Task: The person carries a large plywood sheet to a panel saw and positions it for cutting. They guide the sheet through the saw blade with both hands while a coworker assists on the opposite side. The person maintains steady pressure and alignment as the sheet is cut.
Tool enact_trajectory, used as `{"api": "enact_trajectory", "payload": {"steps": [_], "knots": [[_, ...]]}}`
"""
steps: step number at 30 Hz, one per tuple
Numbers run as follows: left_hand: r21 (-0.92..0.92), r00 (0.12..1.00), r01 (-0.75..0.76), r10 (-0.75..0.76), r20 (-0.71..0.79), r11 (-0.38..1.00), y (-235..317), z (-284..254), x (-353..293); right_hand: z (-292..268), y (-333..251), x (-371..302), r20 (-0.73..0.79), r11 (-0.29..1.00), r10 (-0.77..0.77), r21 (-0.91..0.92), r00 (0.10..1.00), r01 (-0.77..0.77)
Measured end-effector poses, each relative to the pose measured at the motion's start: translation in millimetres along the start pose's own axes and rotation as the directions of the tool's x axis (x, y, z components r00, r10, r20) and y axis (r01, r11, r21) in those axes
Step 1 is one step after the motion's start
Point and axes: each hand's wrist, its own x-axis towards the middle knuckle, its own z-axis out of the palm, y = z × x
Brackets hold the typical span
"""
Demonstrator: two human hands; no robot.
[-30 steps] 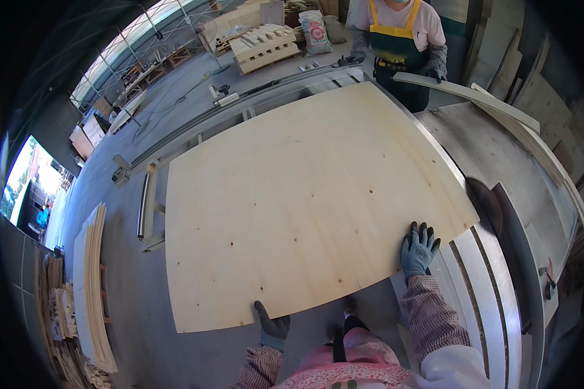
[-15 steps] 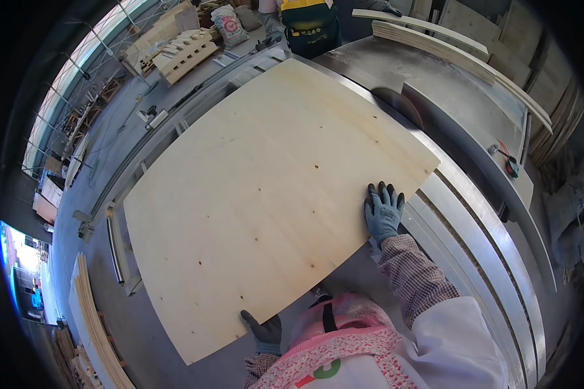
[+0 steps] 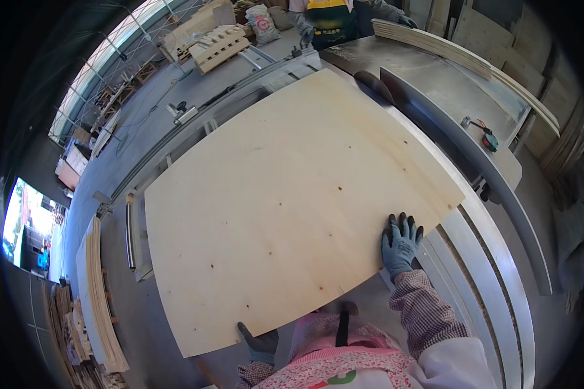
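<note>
A large pale plywood sheet [image 3: 292,194] with small dark knots lies across the sliding table [image 3: 493,285] of a panel saw. My right hand [image 3: 400,245], in a blue-grey glove with dark fingertips, rests flat on the sheet near its right corner, fingers apart. At the near edge my left hand [image 3: 261,343], in a dark grey glove, grips the sheet with the thumb on top; its other fingers are hidden underneath. The dark round saw blade [image 3: 373,87] stands beside the sheet's far right edge, next to a long metal fence [image 3: 461,139].
Across the saw stands a co-worker in a dark green and yellow apron [image 3: 331,23]. Stacked wood strips [image 3: 435,48] lie on the far table, and a tape measure [image 3: 490,141] sits beyond the fence. Boards [image 3: 100,298] are stacked on the left; a slatted wooden pallet [image 3: 220,50] stands further back.
The sheet has come back toward me along the blade, both my hands staying on it. A loose strip above the stack is no longer seen apart. My view has shifted.
</note>
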Motion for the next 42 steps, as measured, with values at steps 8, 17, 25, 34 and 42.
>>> {"api": "enact_trajectory", "payload": {"steps": [8,17,25,34,42], "knots": [[0.012,0.993,-0.115,0.115,-0.016,0.993,10.8,-5.2,-7.5,3.8,-2.2,3.0,0.022,0.999,-0.002,-0.035,1.000,0.003],[-0.264,0.996,-0.076,0.061,-0.067,0.962,14.6,10.1,-21.6,6.9,7.5,13.8,0.092,0.996,0.043,-0.087,0.995,-0.035],[-0.051,1.000,-0.016,0.015,-0.026,0.999,20.3,15.2,9.6,3.7,1.1,16.0,0.135,0.998,0.042,-0.056,0.990,-0.035],[0.117,0.990,-0.133,0.136,-0.025,0.984,5.4,33.8,22.6,-4.2,3.5,26.3,0.171,0.998,0.003,-0.060,0.985,0.007],[0.231,0.988,-0.146,0.155,-0.021,0.962,-13.2,60.6,23.4,-10.9,32.3,57.9,0.160,0.995,0.027,-0.098,0.987,-0.011]]}}
